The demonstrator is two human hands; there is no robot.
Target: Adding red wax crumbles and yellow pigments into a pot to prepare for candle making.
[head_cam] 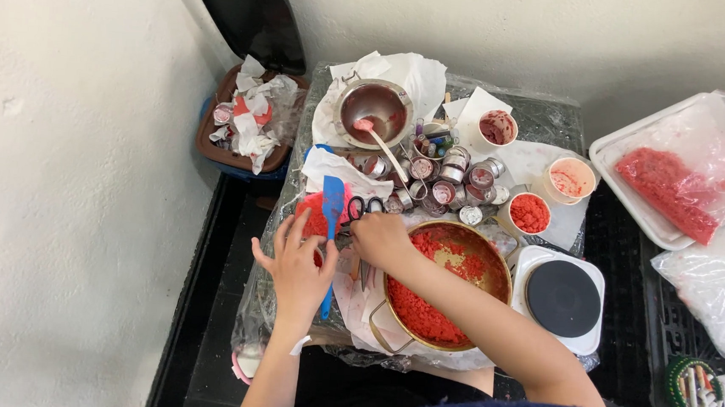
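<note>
Red wax flakes (423,314) half-fill brass pot (495,254); small tins (453,180) unfilled. Left hand (297,269) fingers splayed; right hand (381,239) clenched, contents unclear.

A blue spatula (332,203) is seen against a red lump (317,217) at the left, beside scissors (363,208) with black handles. Red flakes fill a brass-coloured pot (495,259) in the middle. A black disc is set in a white hot plate (562,297) at the right. Red flakes are held in a clear bag (670,189) on a white tray (620,166) far right.
</note>
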